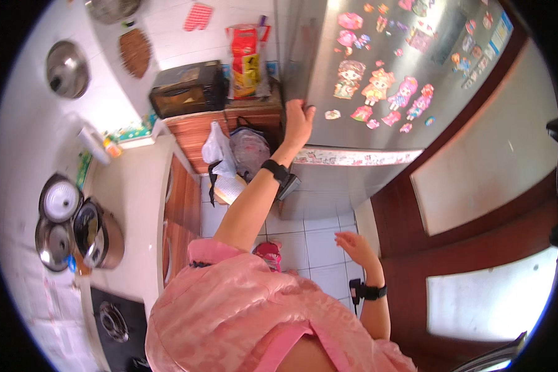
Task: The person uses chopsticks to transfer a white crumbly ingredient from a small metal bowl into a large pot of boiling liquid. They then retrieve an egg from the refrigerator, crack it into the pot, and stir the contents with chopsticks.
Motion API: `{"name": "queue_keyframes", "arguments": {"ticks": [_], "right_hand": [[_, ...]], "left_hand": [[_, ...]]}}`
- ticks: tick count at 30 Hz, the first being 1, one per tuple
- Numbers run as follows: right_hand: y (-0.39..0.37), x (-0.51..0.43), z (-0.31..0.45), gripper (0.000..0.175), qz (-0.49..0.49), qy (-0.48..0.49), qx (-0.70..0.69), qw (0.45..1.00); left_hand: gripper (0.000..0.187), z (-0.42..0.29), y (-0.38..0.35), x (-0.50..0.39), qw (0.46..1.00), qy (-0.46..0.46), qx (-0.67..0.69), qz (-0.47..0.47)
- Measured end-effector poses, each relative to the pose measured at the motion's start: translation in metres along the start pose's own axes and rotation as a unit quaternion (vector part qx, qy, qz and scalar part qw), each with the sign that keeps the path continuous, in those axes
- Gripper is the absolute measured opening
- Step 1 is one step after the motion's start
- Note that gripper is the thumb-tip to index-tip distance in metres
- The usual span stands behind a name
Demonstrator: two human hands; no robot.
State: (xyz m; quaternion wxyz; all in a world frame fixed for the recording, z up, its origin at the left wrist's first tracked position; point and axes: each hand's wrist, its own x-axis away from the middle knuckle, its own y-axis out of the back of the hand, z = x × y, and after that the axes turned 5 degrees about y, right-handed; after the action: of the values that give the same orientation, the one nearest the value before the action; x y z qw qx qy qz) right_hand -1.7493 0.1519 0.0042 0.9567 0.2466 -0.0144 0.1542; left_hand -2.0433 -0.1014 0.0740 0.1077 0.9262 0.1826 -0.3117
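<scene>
My left hand (298, 122) reaches forward and is curled at the left edge of the stainless-steel refrigerator door (325, 135). Its fingertips are partly hidden against that edge. The door is covered with several cartoon figure magnets (378, 87). Lower right, my right hand (357, 247) hangs over the tiled floor with loosely bent fingers and nothing in it. Black straps with small devices sit on both forearms, the left strap (275, 170) and the right strap (372, 292). Below the upper door runs a patterned white strip (353, 157).
Left of the refrigerator, a black toaster oven (188, 88) and a red-yellow bag (245, 63) stand on a wooden cabinet (190, 139). Plastic bags (250, 151) hang or rest beside it. A pot (97, 235) and gas hob (114, 321) are on the left counter (130, 186). A brown-framed door (400, 237) borders the right.
</scene>
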Motion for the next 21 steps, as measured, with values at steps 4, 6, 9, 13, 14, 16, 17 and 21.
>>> {"name": "queue_keyframes", "arguments": {"ticks": [4, 6, 9, 13, 14, 16, 17, 21], "right_hand": [[-0.023, -0.07, 0.035, 0.035, -0.072, 0.019, -0.012, 0.997], [-0.033, -0.11, 0.053, 0.042, -0.129, 0.012, -0.032, 0.991], [-0.041, -0.144, 0.08, 0.058, -0.211, -0.031, 0.053, 0.975], [-0.034, -0.105, 0.106, 0.062, -0.204, -0.026, 0.106, 0.973], [-0.034, -0.086, 0.111, 0.052, -0.247, -0.052, 0.085, 0.964], [-0.025, -0.054, 0.113, 0.034, -0.312, -0.097, 0.096, 0.94], [-0.013, -0.051, 0.104, 0.03, -0.321, -0.144, 0.062, 0.934], [0.014, 0.001, 0.079, 0.023, -0.377, -0.133, 0.121, 0.908]], "left_hand": [[0.032, 0.003, 0.004, -0.001, 0.999, 0.013, 0.001, 0.044], [0.033, -0.008, 0.011, 0.007, 0.999, -0.004, 0.005, 0.053], [0.037, -0.047, 0.026, 0.05, 0.993, -0.005, 0.023, 0.115], [0.049, -0.078, 0.059, 0.077, 0.937, -0.065, 0.139, 0.314], [0.045, -0.075, 0.058, 0.069, 0.932, -0.068, 0.162, 0.317], [0.032, -0.065, 0.046, 0.041, 0.94, -0.105, 0.135, 0.295], [0.025, -0.055, 0.028, 0.021, 0.941, -0.074, 0.14, 0.298], [0.017, -0.074, -0.036, -0.024, 0.897, -0.035, 0.2, 0.393]]}}
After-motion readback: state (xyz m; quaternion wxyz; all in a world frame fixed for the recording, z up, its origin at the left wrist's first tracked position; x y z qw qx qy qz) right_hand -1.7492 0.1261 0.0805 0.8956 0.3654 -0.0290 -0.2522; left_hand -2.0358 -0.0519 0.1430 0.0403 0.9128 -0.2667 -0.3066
